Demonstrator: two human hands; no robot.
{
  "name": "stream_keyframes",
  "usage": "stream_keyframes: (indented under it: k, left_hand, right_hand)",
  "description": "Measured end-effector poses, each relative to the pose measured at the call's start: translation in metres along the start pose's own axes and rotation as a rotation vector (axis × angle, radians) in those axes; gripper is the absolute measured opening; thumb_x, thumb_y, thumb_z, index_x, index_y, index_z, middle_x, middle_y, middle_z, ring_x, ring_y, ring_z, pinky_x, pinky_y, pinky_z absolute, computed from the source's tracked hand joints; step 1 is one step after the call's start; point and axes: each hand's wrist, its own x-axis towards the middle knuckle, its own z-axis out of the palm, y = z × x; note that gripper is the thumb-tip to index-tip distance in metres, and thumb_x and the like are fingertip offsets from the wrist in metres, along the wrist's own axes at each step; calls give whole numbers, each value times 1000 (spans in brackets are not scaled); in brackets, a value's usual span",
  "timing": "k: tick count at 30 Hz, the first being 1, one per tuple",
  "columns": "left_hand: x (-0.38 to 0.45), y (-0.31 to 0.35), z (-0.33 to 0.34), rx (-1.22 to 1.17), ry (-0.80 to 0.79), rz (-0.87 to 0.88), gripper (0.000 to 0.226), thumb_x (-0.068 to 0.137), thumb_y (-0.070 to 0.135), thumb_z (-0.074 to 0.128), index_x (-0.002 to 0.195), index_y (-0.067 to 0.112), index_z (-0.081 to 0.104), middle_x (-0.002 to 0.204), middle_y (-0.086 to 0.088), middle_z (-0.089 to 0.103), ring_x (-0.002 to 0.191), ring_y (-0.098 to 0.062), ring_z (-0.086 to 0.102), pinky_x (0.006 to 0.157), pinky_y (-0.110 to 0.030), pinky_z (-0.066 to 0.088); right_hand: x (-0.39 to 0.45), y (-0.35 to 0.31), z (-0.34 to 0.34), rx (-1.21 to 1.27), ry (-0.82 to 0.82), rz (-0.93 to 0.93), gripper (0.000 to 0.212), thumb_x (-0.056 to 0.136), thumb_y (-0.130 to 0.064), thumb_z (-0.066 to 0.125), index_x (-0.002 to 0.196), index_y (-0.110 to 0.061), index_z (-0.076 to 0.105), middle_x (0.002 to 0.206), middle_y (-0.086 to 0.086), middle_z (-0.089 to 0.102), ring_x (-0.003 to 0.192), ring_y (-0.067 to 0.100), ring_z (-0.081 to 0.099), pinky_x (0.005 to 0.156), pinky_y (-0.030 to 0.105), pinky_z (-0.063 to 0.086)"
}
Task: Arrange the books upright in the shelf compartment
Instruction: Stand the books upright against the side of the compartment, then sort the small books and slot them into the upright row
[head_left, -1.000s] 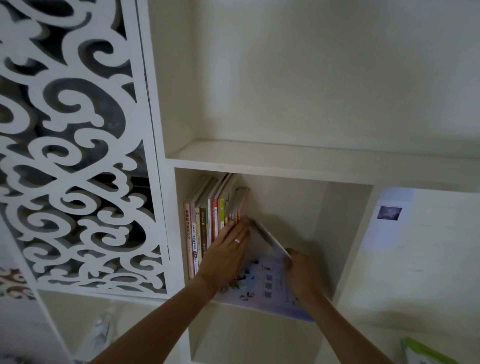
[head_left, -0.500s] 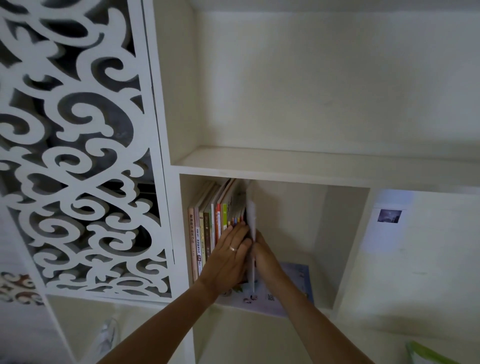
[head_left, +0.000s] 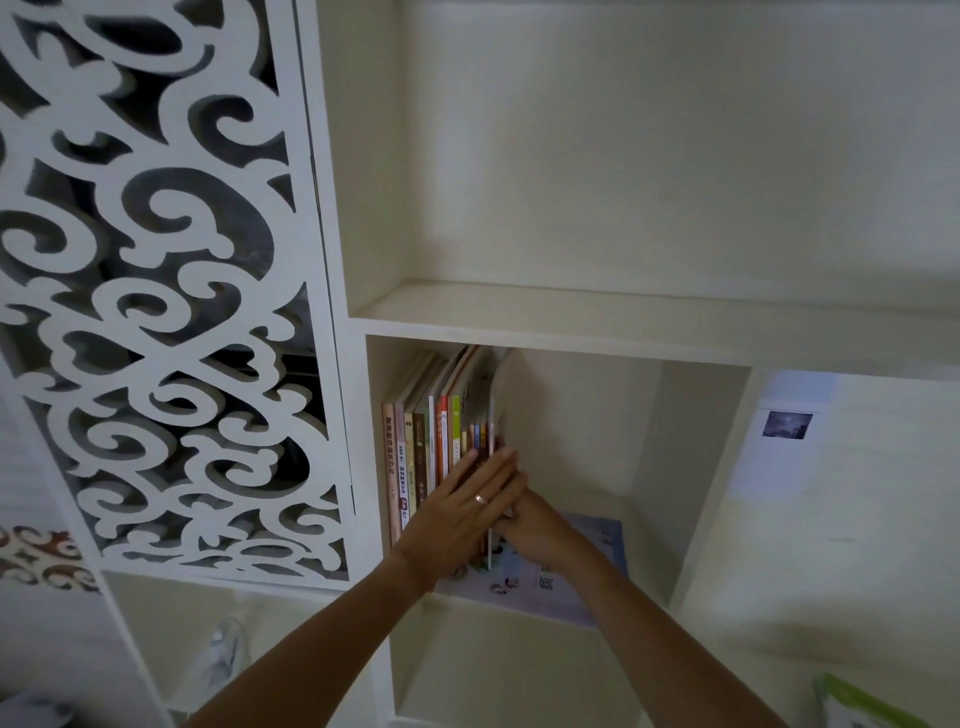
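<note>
We see a white scroll-cut lattice panel (head_left: 156, 312), then a row of colourful upright books (head_left: 441, 436) at the compartment's left wall. Our left hand (head_left: 462, 514) lies flat, fingers straight, against their spines. Our right hand (head_left: 535, 525) presses the thin white outermost book (head_left: 492, 415); its grip is hidden. A pale blue book (head_left: 597, 540) lies flat beneath.

No legible text. Spines of the upright books (head_left: 415, 457) just left of the left hand (head_left: 462, 514) carry printed characters, too blurred to read. Flat book (head_left: 582, 577) under the right hand (head_left: 540, 525) shows QR-style squares, unreadable.
</note>
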Motion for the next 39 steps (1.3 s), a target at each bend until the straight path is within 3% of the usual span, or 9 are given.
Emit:
stream_keyframes:
  k: [3, 6, 8, 13, 18, 22, 30, 33, 39]
  left_hand:
    - [0, -4, -3, 51, -50, -29, 62, 88, 24, 71, 146, 12, 52, 155, -14, 44, 151, -29, 23, 125, -47, 17]
    - [1, -4, -5, 59, -92, -24, 58, 82, 24, 78, 137, 15, 62, 151, -14, 50, 146, -31, 36, 119, -49, 22]
    - [1, -4, -6, 38, -103, -33, 60, 79, 25, 81, 135, 16, 62, 151, -14, 50, 145, -32, 39, 119, -50, 23]
    - [3, 1, -5, 48, -119, -52, 59, 82, 24, 75, 138, 14, 58, 154, -16, 46, 149, -33, 32, 121, -50, 19]
    - [3, 3, -6, 40, -148, -79, 57, 86, 20, 71, 141, 13, 54, 157, -17, 41, 151, -34, 28, 122, -51, 15]
    - [5, 6, -10, 60, -164, -95, 58, 86, 23, 73, 140, 11, 56, 154, -19, 44, 149, -35, 32, 120, -53, 16]
    - [6, 13, -16, 62, -254, -128, 63, 94, 25, 60, 150, 4, 41, 161, -24, 29, 154, -39, 13, 124, -54, 7]
    - [7, 14, -17, 60, -291, -130, 67, 94, 27, 60, 152, 4, 37, 162, -25, 25, 154, -40, 10, 124, -55, 4]
    - [6, 17, -18, 66, -326, -143, 67, 98, 27, 55, 155, 3, 29, 164, -25, 17, 155, -41, 3, 126, -56, 5]
  right_hand:
    - [-20, 1, -7, 227, -44, 61, 80, 100, -22, 63, 159, -30, 10, 146, -24, 27, 134, -2, 34, 109, 19, 35]
    - [-37, 16, 4, 183, 318, 284, 20, 100, -13, 57, 114, -24, 64, 121, 1, 72, 104, 14, 68, 93, 37, 57]
    - [-50, 21, 16, 268, 449, 400, 18, 98, -15, 54, 86, -17, 68, 81, 5, 76, 71, 20, 72, 71, 43, 60]
    - [-80, 6, 40, 408, 138, 443, 24, 99, -15, 54, 86, -6, 73, 70, 9, 74, 42, 18, 59, 42, 20, 38]
    - [-71, 21, 62, 56, 286, 280, 23, 97, -15, 60, 75, -14, 66, 72, 4, 72, 49, 9, 60, 49, 18, 44]
    - [-77, 17, 59, 334, 254, 528, 39, 104, -23, 55, 71, -5, 67, 68, 16, 74, 33, 15, 56, 33, 19, 35]
    - [-84, 33, 62, 508, 184, 822, 56, 107, -33, 44, 91, 15, 68, 66, 22, 73, 54, 32, 67, 36, 22, 38]
    - [-77, 41, 67, 599, 203, 923, 42, 105, -34, 48, 101, 6, 61, 70, 23, 74, 67, 33, 65, 38, 21, 37]
    - [-74, 36, 79, 861, 370, 980, 18, 103, -25, 55, 102, -7, 55, 63, 21, 67, 39, 23, 59, 35, 19, 35]
